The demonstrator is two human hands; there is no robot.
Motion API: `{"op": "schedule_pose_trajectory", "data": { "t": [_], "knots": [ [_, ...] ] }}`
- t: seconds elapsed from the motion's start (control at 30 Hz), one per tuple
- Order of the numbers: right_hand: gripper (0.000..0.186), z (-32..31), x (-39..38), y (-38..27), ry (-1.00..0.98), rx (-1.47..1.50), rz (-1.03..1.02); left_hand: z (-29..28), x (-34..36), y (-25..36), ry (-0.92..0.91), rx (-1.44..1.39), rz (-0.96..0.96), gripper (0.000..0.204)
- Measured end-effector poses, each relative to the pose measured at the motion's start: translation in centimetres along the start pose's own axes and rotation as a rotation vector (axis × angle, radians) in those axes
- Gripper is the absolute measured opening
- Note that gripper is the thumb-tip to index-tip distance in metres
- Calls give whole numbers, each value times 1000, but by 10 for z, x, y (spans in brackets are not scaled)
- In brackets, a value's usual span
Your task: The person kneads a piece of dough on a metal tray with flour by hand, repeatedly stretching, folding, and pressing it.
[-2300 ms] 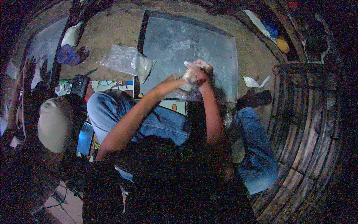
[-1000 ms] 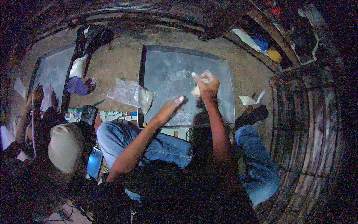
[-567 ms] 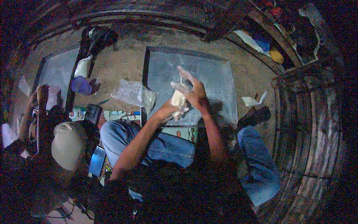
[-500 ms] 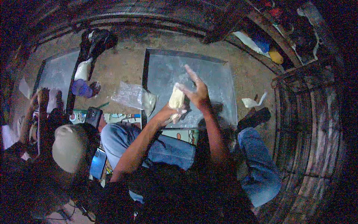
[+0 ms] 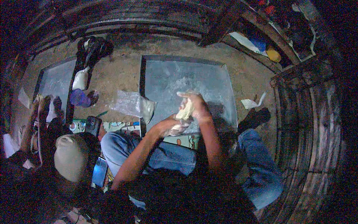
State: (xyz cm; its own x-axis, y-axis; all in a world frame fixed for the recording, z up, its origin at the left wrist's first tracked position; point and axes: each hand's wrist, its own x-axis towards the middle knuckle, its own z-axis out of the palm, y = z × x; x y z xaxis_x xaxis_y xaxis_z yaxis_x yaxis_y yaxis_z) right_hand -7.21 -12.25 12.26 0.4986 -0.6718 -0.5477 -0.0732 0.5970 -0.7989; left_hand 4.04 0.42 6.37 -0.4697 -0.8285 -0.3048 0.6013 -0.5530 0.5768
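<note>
A lump of pale yellow dough (image 5: 185, 112) is held up between both my hands, over the near part of a grey metal tray (image 5: 160, 80) dusted with white powder. My left hand (image 5: 169, 127) is closed round the dough's lower end, its fingers whitened with powder. Round the upper end curl the fingers of my right hand (image 5: 197, 106), somewhat smeared by motion. Just left of my hands, a clear plastic bag of white powder (image 5: 148, 110) lies against the tray's left edge.
To my left a person in a beige cap (image 5: 70, 158) works at another grey tray (image 5: 56, 80). Between the trays are a white powder bag (image 5: 81, 79), a purple object (image 5: 79, 98) and a dark phone (image 5: 92, 125). A slatted bamboo structure (image 5: 305, 142) stands at the right.
My right hand, earlier spread with the forefinger raised, has come down and closed on the dough. The dough now leans to the right and looks squeezed narrower.
</note>
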Motion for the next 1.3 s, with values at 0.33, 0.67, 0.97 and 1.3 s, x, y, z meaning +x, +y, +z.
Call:
{"op": "schedule_pose_trajectory", "data": {
  "t": [0.33, 0.67, 0.97, 1.3],
  "knots": [
    [20, -27, -1, -41, 102, -150, -168, 26, 2, -1, 54, 163, 20, 51],
    [24, -12, -1, -61, -107, -278, -516, -6, 24, 3, 402, -298, 472, 54],
    [24, -21, -2, 3, -345, -680, -391, -29, 17, -9, 667, 832, 424, 32],
    [85, -46, 31, 50, 473, -1309, -554, -19, 8, -11, 567, 1365, 382, 23]
  ]
}}
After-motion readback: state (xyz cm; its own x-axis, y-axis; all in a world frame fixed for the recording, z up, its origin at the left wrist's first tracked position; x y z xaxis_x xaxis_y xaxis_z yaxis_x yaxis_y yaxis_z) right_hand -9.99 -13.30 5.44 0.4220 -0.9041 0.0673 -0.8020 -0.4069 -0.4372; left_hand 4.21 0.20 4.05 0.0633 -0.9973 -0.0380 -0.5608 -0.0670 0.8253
